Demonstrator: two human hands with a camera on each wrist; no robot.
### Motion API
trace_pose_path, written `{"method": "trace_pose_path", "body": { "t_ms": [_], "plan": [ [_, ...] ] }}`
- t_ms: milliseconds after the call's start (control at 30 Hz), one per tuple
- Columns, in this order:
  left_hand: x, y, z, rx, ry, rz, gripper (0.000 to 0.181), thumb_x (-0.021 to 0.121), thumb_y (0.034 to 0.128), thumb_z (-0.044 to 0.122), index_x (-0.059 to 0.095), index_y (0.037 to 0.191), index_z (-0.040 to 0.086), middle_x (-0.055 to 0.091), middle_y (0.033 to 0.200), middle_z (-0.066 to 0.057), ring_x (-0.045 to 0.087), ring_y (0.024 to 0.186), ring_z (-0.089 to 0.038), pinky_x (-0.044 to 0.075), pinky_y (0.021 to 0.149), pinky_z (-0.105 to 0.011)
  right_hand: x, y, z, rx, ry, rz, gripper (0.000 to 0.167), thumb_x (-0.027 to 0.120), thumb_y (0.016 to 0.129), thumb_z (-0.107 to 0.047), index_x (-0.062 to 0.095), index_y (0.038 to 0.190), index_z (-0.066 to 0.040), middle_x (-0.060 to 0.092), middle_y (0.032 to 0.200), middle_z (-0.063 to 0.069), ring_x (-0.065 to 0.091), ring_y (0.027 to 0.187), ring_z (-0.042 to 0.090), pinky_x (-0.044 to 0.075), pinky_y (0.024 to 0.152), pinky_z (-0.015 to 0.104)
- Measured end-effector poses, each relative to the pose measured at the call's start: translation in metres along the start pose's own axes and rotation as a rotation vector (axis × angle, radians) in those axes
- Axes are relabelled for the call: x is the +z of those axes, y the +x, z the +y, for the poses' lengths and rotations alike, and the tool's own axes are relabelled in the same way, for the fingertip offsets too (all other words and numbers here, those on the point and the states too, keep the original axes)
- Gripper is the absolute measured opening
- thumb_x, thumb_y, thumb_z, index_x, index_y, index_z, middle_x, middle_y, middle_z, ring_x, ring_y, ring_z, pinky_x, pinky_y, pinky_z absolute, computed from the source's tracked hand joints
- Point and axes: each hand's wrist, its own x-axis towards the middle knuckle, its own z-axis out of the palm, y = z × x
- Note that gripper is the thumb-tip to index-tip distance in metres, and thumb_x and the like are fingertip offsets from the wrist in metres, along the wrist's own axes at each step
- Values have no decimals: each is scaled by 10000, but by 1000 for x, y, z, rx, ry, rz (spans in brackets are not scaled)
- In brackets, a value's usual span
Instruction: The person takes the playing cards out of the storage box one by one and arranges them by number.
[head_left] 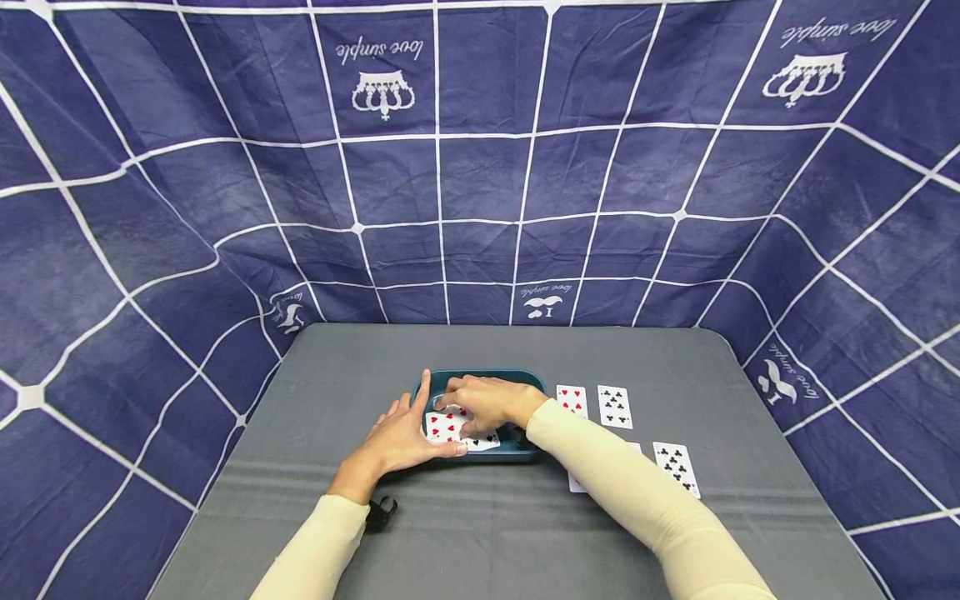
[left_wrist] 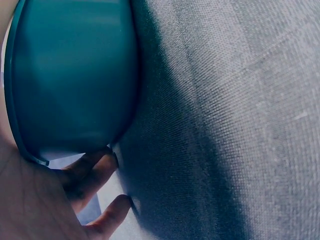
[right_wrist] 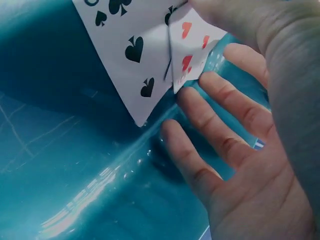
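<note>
A teal oblong tray [head_left: 480, 457] stands on the table with several overlapping playing cards inside. My left hand [head_left: 401, 435] is spread against its left end, thumb lying along the near rim; the left wrist view shows fingertips [left_wrist: 107, 162] at the tray's outer corner. Reaching into the tray, my right hand [head_left: 487, 404] pinches a hearts card [right_wrist: 187, 50] that tilts up from the others, thumb on its upper end and fingertips at its edge. Beside it lies a spades card [right_wrist: 132, 55]. Another hearts card [head_left: 444, 427] shows in the head view.
Right of the tray lie a hearts card [head_left: 572, 400] and two clubs cards [head_left: 615, 407], plus a red-marked card [head_left: 576, 484] mostly hidden under my right sleeve [head_left: 622, 475]. A blue checked cloth [head_left: 480, 175] hangs behind and beside the grey table [head_left: 480, 533].
</note>
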Motion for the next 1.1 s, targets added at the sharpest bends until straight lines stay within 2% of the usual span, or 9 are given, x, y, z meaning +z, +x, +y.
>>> {"method": "trace_pose_path", "body": {
  "t_ms": [333,400,433,800,967,1100],
  "plan": [
    [0,0,1,-5,5,5,1578,867,753,951,29,1901,266,471,1775,-302,548,1591,-467,450,1261,-775,5,4,5,-39,41,13,626,947,1018,-279,723,1597,-198,689,1525,15,686,1415,169,563,1238,343],
    [0,1,1,-4,9,2,1580,858,752,959,20,1901,268,472,1772,-304,550,1586,-464,454,1257,-777,4,3,5,-37,33,18,631,950,1012,-277,725,1597,-206,690,1526,12,688,1406,167,562,1236,340],
    [0,0,1,-4,11,0,1581,855,753,961,15,1900,270,469,1774,-306,549,1587,-463,453,1255,-778,-3,-1,0,-29,39,13,628,950,1011,-260,727,1596,-216,689,1529,8,690,1403,168,565,1235,347],
    [-1,-1,3,8,-2,-2,1594,859,762,951,-19,1898,257,435,1795,-349,523,1614,-503,407,1290,-794,-7,-11,1,3,-5,33,684,926,1022,-333,664,1653,-336,706,1486,-2,665,1311,223,599,1149,395],
    [-1,-1,2,9,1,6,1598,864,759,948,-9,1899,248,436,1799,-342,520,1622,-495,403,1302,-785,-11,-18,3,12,20,46,734,914,1018,-309,625,1691,-354,717,1483,24,666,1301,248,602,1155,429],
    [0,-2,2,8,-4,7,1599,871,759,939,-3,1900,238,436,1796,-353,517,1625,-503,399,1310,-783,-13,-26,6,35,41,52,789,900,1011,-276,582,1728,-365,717,1431,46,680,1264,254,617,1108,436]
  ]
}}
